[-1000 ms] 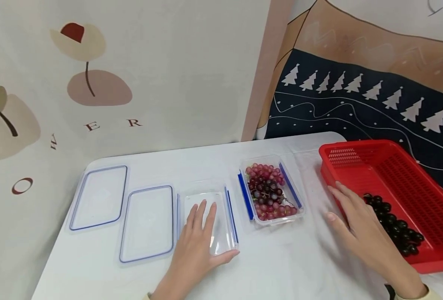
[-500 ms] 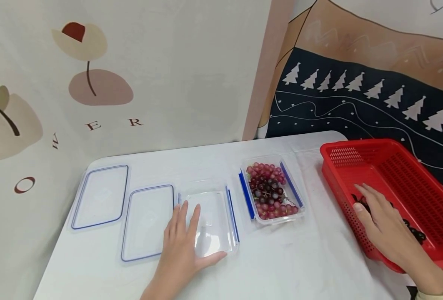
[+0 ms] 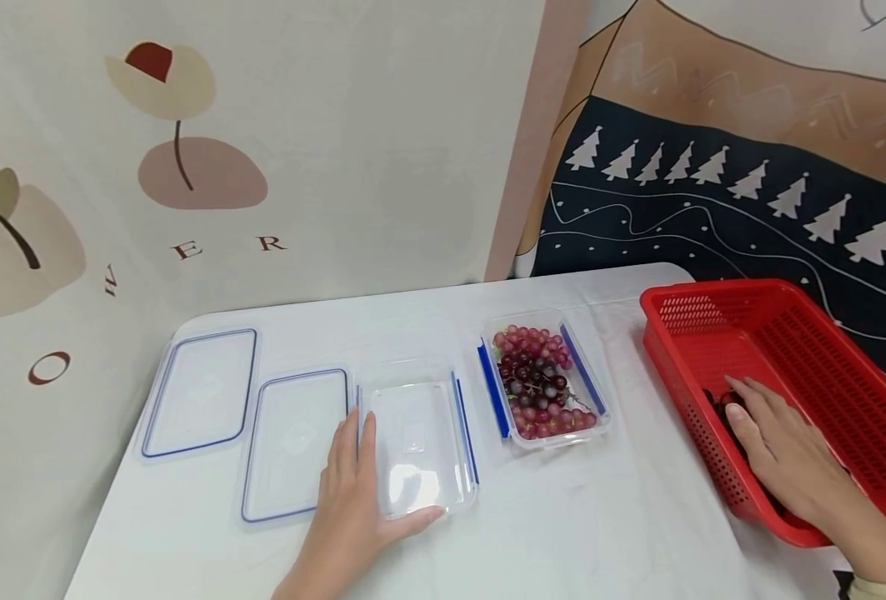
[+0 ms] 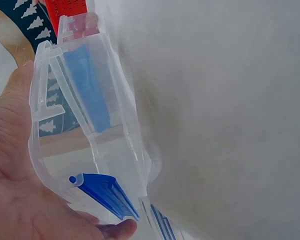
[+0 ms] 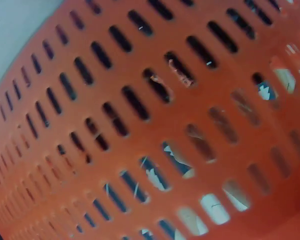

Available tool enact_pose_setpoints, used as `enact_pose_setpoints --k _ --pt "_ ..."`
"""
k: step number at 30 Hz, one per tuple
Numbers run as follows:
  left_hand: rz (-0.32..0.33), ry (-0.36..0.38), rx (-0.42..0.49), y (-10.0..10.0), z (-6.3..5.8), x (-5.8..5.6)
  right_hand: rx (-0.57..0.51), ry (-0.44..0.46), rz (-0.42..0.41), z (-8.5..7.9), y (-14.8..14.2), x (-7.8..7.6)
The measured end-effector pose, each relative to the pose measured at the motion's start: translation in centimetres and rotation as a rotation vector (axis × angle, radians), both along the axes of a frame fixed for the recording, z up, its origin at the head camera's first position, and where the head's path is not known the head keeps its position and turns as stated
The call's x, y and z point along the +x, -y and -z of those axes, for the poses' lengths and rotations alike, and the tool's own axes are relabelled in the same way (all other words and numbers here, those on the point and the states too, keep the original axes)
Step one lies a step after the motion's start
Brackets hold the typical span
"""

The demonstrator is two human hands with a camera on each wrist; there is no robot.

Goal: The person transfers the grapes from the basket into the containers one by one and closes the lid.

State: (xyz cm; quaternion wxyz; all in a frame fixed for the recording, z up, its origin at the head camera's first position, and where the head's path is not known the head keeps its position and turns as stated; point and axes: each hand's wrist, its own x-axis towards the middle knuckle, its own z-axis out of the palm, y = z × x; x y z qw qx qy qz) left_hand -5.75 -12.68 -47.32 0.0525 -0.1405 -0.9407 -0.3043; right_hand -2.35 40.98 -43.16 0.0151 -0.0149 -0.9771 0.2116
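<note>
My left hand lies at the near left corner of a clear plastic food container, fingers fairly straight along its left side and thumb at its front edge. The left wrist view shows the palm beside the container's clear wall, with a blue latch near the fingertips. My right hand reaches down into a red plastic basket over a bunch of dark grapes. Most of the bunch and the fingertips are hidden beneath the hand; the basket's slotted wall fills the right wrist view.
Between the hands stands a second container with red and dark grapes in it. Two clear lids with blue seals, a nearer lid and a farther lid, lie at the left. A printed curtain hangs behind the white table.
My right hand has moved right and down into the basket, covering the dark grapes. My left hand has shifted left and toward me, from over the container to its near left corner.
</note>
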Motion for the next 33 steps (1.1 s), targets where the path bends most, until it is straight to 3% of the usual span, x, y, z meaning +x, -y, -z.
enact_pose_setpoints --k 5,10,17,20,24,27,33 --pt "-0.02 0.07 0.014 0.3 -0.1 0.1 0.051 0.141 0.014 0.0 -1.0 -0.5" --pt "-0.038 0.151 0.007 0.6 -0.3 0.1 0.117 0.199 0.022 0.1 -1.9 -0.6" --pt "-0.046 0.183 -0.003 1.2 -0.4 0.2 0.23 0.274 0.092 0.2 -2.6 -1.0" --pt "-0.038 0.166 0.002 1.5 -0.3 0.1 0.225 0.305 0.119 0.2 -3.2 -1.0" --pt "-0.033 0.149 -0.006 2.0 -0.1 0.1 0.192 0.296 0.077 0.4 -3.9 -0.7" --pt "-0.034 0.156 -0.025 2.4 0.2 0.2 0.201 0.243 0.002 0.6 -4.2 -0.5" --pt "-0.03 0.213 -0.053 2.1 0.4 -0.1 0.249 0.137 -0.051 0.5 -3.9 -0.3"
